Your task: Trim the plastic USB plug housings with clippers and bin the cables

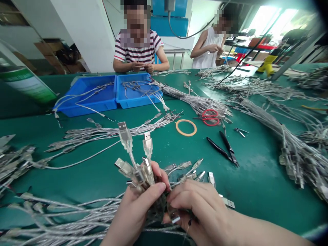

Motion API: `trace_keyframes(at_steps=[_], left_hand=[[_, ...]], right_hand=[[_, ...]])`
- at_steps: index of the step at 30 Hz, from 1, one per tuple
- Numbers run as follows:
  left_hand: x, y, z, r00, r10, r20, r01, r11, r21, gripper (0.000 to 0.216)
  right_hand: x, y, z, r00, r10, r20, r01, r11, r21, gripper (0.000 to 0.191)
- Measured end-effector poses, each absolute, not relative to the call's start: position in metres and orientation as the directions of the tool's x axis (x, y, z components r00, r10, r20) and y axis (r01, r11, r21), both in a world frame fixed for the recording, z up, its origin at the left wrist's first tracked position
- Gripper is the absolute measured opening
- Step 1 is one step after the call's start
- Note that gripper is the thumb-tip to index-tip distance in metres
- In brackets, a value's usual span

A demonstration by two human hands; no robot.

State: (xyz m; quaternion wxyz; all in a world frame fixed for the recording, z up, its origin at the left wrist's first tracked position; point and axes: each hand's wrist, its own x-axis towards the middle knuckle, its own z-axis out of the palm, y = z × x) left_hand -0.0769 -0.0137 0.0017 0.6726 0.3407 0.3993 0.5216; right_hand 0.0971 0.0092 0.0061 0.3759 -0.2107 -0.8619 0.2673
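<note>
My left hand (146, 201) is closed round a bunch of USB cables. Several clear-bodied USB plugs (125, 136) stick up out of it, pointing different ways. Close against it, my right hand (200, 201) has its fingers bent round another USB plug (174, 216), whose metal end points down toward me. Part of that cable is hidden by the fingers. Behind the right hand, more USB plugs (188, 165) lie on the green table (256, 201). Silvery cables (84, 218) from a loose bundle run under my left forearm.
Two blue trays (89, 106) with cables stand at the back. Orange tape (186, 127), red-handled scissors (210, 117) and black-handled cutters (225, 150) lie mid-table. Cable bundles (294, 147) cover the right side. Two people (139, 44) are across the table; a spray can (28, 83) is far left.
</note>
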Motion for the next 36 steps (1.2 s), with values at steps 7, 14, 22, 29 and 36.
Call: trace_keyframes(at_steps=[7,14,22,29,36], left_hand=[[-0.077,-0.015,0.002,0.168,0.973,-0.159,-0.434,0.218,0.874,0.006],[-0.073,-0.015,-0.005,0.111,0.979,-0.171,-0.323,0.199,0.925,0.010],[-0.057,-0.012,0.012,0.184,0.965,-0.186,-0.085,0.204,0.975,0.024],[-0.059,-0.009,0.005,0.273,0.944,-0.184,-0.002,0.192,0.981,0.036],[-0.060,-0.012,0.001,0.185,0.957,-0.223,-0.128,0.249,0.960,0.029]], right_hand=[[0.097,0.010,0.006,-0.614,0.538,0.578,0.151,0.799,-0.582,0.025],[0.103,0.018,0.020,-0.456,0.648,0.610,0.158,0.733,-0.661,0.027],[0.113,0.024,0.040,-0.494,0.683,0.537,0.026,0.629,-0.777,0.032],[0.104,0.022,0.041,-0.416,0.665,0.620,-0.103,0.643,-0.758,0.018],[0.106,0.023,0.033,-0.494,0.590,0.638,-0.112,0.685,-0.720,0.033]])
